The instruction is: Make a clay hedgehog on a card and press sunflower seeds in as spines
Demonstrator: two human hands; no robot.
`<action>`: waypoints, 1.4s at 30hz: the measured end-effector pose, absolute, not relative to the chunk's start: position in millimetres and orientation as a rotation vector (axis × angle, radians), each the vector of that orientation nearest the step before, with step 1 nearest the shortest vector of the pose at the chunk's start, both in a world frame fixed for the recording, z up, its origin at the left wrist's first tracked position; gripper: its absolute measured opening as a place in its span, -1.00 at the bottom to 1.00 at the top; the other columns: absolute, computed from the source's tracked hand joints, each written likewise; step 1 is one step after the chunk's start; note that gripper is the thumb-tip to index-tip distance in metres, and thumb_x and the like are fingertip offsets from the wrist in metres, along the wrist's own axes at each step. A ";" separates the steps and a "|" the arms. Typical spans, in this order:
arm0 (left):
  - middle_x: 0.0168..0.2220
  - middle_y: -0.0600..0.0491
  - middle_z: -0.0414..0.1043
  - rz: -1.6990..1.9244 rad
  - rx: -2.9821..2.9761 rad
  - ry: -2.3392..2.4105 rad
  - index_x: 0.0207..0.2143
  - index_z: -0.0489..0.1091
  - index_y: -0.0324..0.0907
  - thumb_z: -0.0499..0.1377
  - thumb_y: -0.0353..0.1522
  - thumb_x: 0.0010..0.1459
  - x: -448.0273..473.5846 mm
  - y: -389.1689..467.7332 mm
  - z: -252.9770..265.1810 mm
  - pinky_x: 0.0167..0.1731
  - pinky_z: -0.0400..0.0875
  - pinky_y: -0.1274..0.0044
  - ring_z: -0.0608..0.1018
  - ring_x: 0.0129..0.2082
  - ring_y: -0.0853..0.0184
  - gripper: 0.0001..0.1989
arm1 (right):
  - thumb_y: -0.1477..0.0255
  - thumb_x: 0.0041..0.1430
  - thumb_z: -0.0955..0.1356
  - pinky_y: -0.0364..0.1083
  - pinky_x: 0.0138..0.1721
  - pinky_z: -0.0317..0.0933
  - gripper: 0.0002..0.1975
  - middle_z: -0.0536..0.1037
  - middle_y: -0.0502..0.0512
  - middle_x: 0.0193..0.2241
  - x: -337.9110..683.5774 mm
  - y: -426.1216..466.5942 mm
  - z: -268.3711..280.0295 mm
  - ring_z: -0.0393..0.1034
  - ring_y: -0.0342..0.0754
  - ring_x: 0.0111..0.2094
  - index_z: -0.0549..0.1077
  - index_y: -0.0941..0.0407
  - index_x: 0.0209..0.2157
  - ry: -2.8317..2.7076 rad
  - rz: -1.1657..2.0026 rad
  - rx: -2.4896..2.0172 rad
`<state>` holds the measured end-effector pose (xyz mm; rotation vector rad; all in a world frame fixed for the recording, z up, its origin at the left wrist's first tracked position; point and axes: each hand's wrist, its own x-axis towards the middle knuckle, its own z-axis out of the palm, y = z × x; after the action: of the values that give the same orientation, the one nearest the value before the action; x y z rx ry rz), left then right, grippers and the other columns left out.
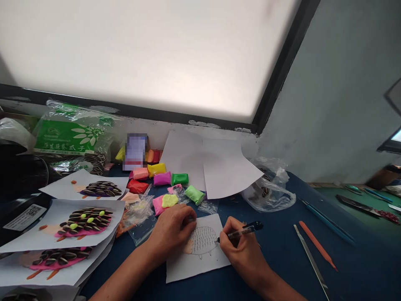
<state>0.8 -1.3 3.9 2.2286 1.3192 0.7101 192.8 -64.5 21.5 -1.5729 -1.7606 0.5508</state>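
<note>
A small sheet of white paper [184, 271] lies on the dark blue table, with a pen drawing of a hedgehog [203, 240] on it. Wavy lines fill the animal's body, and a patch of peach clay [188, 247] covers its snout. My right hand [241, 246] is closed around a black pen [239, 232], its tip at the right edge of the body outline. On the paper's upper left rests my left hand [173, 225], fingers curled and pressing the sheet down; its fingertips are partly hidden.
Several clay packs, including a green one [180, 179], lie behind my hands. Finished sunflower-seed hedgehog pictures [84, 221] stack at left, near a seed bag [67, 136]. Blank sheets [228, 167] and a plastic bag [272, 194] stand behind. Tweezers [328, 221], a metal tool [310, 259] and an orange tool [317, 244] lie right.
</note>
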 end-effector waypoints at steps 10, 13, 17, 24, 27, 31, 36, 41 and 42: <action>-0.44 0.07 0.41 0.706 2.213 1.313 -0.37 0.44 -0.16 0.12 -0.39 0.09 0.2 -2.5 6.3 -0.42 0.20 0.54 0.41 -0.42 0.34 -0.90 | 0.41 0.06 0.25 -0.19 -0.58 0.02 -0.81 0.23 -0.08 -0.63 192.6 -65.7 23.5 0.15 -0.16 -0.59 0.16 0.07 -0.58 -1.760 0.590 -1.576; -0.44 0.07 0.41 0.712 2.217 1.311 -0.37 0.43 -0.15 0.12 -0.38 0.09 -0.1 -2.5 6.0 -0.42 0.20 0.53 0.41 -0.42 0.34 -0.90 | 0.39 0.07 0.25 -0.19 -0.59 -0.01 -0.80 0.18 -0.11 -0.65 194.5 -64.4 23.9 0.09 -0.18 -0.61 0.15 0.07 -0.58 -1.711 0.686 -1.557; -0.45 0.08 0.40 0.706 2.209 1.304 -0.37 0.44 -0.16 0.13 -0.39 0.08 -0.1 -1.8 5.1 -0.42 0.20 0.54 0.41 -0.42 0.34 -0.90 | 0.37 0.07 0.25 -0.19 -0.60 -0.04 -0.80 0.15 -0.12 -0.66 198.3 -61.2 24.3 0.06 -0.19 -0.62 0.15 0.07 -0.57 -1.672 0.711 -1.561; -0.44 0.08 0.40 0.713 2.222 1.300 -0.36 0.44 -0.16 0.13 -0.39 0.08 0.0 -0.8 3.5 -0.42 0.19 0.54 0.41 -0.42 0.34 -0.90 | 0.39 0.08 0.25 -0.20 -0.60 -0.06 -0.82 0.15 -0.14 -0.66 197.7 -62.3 21.6 0.05 -0.20 -0.63 0.15 0.07 -0.55 -1.697 0.736 -1.537; -0.44 0.08 0.40 0.701 2.220 1.307 -0.36 0.44 -0.16 0.13 -0.40 0.08 0.0 -1.3 4.7 -0.41 0.19 0.54 0.41 -0.42 0.33 -0.90 | 0.42 0.08 0.25 -0.20 -0.59 -0.05 -0.81 0.16 -0.13 -0.65 197.6 -62.9 20.1 0.06 -0.20 -0.62 0.14 0.07 -0.56 -1.706 0.711 -1.544; -0.43 0.07 0.41 0.681 2.212 1.312 -0.35 0.44 -0.16 0.13 -0.42 0.08 0.2 -2.3 7.0 -0.40 0.19 0.53 0.41 -0.41 0.33 -0.90 | 0.43 0.08 0.25 -0.19 -0.58 -0.04 -0.81 0.20 -0.10 -0.64 197.9 -62.5 20.0 0.10 -0.18 -0.60 0.16 0.07 -0.57 -1.750 0.629 -1.559; -0.44 0.07 0.41 0.683 2.203 1.307 -0.36 0.43 -0.17 0.14 -0.43 0.08 0.4 -2.3 7.4 -0.41 0.18 0.54 0.41 -0.41 0.33 -0.92 | 0.41 0.08 0.23 -0.19 -0.59 -0.05 -0.82 0.17 -0.11 -0.65 197.4 -61.8 22.3 0.06 -0.19 -0.61 0.14 0.07 -0.56 -1.749 0.641 -1.578; -0.43 0.08 0.40 0.680 2.200 1.303 -0.35 0.44 -0.18 0.14 -0.41 0.09 -0.2 -1.8 7.4 -0.41 0.17 0.54 0.41 -0.41 0.33 -0.91 | 0.42 0.08 0.24 -0.19 -0.59 -0.05 -0.81 0.19 -0.11 -0.65 197.7 -62.0 22.4 0.08 -0.19 -0.61 0.15 0.07 -0.56 -1.765 0.674 -1.560; -0.43 0.08 0.40 0.680 2.199 1.306 -0.35 0.44 -0.17 0.14 -0.41 0.10 -0.2 -1.8 7.4 -0.41 0.17 0.54 0.40 -0.41 0.34 -0.91 | 0.42 0.07 0.25 -0.19 -0.59 -0.05 -0.81 0.18 -0.11 -0.65 197.9 -62.2 21.9 0.08 -0.20 -0.62 0.15 0.07 -0.57 -1.762 0.672 -1.556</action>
<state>-0.2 -1.8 7.4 2.1989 1.3056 0.6805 197.9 -62.2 21.9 -1.5557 -1.7616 0.6722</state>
